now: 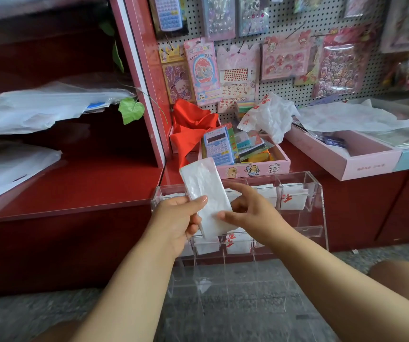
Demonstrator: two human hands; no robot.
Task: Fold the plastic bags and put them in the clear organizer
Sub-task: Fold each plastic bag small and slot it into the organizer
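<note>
Hands hold one folded white plastic bag (pixel 207 193), a flat narrow rectangle, tilted above the clear acrylic organizer (pixel 318 193) standing on the floor against the red cabinet. The left hand (pixel 177 218) grips the bag's left edge, thumb across its face, fingers curled behind. The right hand (pixel 250 211) pinches the lower end with thumb and fingertips. Several compartments already contain folded white bags (pixel 292 198). Judged step: folding appears complete or one fold short; insertion is pending. The next move calls for aligning the strip with a free compartment and lowering it in without letting it unfold. Loose crumpled white bags (pixel 270 117) remain on the tabletop behind.
</note>
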